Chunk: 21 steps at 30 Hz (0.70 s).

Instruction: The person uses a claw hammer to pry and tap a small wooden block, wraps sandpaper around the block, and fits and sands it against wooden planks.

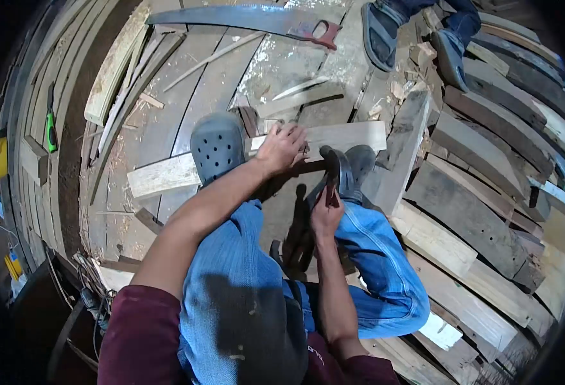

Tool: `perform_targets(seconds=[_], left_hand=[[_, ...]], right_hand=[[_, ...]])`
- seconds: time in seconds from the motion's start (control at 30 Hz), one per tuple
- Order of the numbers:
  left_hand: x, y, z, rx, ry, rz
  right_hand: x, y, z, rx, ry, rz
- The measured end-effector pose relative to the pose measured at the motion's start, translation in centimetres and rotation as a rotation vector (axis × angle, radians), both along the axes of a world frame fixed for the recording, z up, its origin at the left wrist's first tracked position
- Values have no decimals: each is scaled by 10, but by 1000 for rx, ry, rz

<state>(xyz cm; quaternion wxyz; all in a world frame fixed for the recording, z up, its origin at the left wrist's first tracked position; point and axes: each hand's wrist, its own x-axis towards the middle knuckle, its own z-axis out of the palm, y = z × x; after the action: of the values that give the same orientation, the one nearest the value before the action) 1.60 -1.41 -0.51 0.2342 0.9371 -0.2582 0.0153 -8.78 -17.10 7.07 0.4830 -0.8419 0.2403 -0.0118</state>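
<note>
A pale wooden plank (347,136) lies crosswise on the floor, its left part (162,176) passing beneath my left grey clog (217,147). My left hand (282,149) rests on the plank's middle with fingers curled over it; whether something small is between the fingertips is hidden. My right hand (327,215) is closed around the handle of a hammer (339,172), whose dark head is raised beside my right clog (362,160). A dark brown strip of wood (309,167) shows between the left hand and the hammer.
A handsaw (244,18) with a red handle lies at the top. Another person's sandalled feet (381,38) are at upper right. Stacked boards (469,212) fill the right side. A green-handled tool (51,131) lies left, and a power tool (92,300) sits lower left.
</note>
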Motion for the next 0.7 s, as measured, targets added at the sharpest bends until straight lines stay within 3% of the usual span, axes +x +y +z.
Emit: perform_targets(seconds=[0.17,0.27,0.33,0.37,0.5,0.6,0.63,0.7], left_hand=[[-1,-2,3,365,-114,-45],[-2,-4,7,445,-61,-42],[-1,-4,7,430,-53,-40],[-2,-5,6,402,-53,-25],[-3,-6,0,312,-85,38],[-5,-5,-4,334,-140,52],[-6,-6,-5,331,-138,52],[-5,-6,-7,321,-127,50]], right_hand=[[6,1,1,-100,-2,67],[5,4,2,-98,79,109],[11,13,20,-120,132,148],[11,16,21,-180,-6,216],[12,17,15,-229,-24,276],[20,18,11,-256,96,268],[21,21,13,-138,121,210],[16,20,18,-161,-23,299]])
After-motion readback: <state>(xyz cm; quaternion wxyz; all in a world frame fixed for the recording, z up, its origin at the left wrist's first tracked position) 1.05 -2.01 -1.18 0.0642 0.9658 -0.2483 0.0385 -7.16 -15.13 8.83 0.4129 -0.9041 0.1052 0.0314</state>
